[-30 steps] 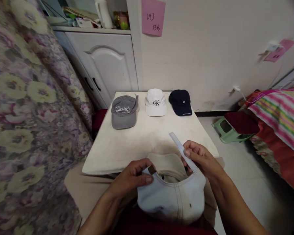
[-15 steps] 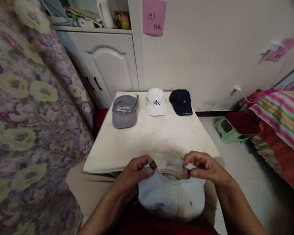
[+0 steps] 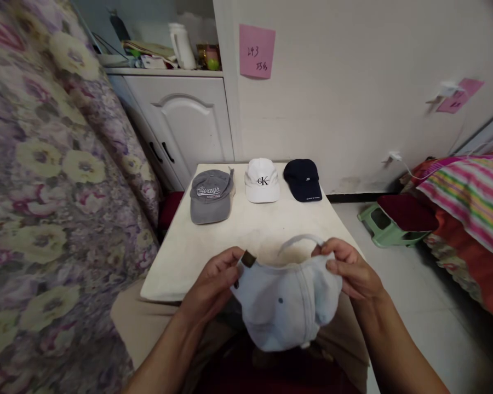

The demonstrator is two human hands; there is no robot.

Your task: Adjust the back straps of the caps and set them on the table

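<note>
Between my hands, above my lap at the table's near edge, hangs a light blue baseball cap [image 3: 285,306]. Its back opening faces up and away from me, and a loose pale strap [image 3: 299,239] arcs up from the opening. My left hand [image 3: 222,276] is closed on the edge beside a small brown tab [image 3: 248,259]. With thumb and fingers, my right hand [image 3: 349,268] pinches the other side near the strap's base. Along the far side of the table lie a grey cap [image 3: 211,197], a white cap [image 3: 262,181] and a navy cap [image 3: 303,180].
The caps rest on a cream-covered table [image 3: 181,268]. A floral curtain [image 3: 57,219] hangs at left, beside a white cabinet [image 3: 184,115]. To the right stand a green stool [image 3: 384,230] with a dark red top and a bed with a striped cover [image 3: 468,191].
The strap at the cap's back, earlier low between my hands, now stands up in an arc. The cap has tilted and my hands have spread slightly apart. The view has tipped up a little.
</note>
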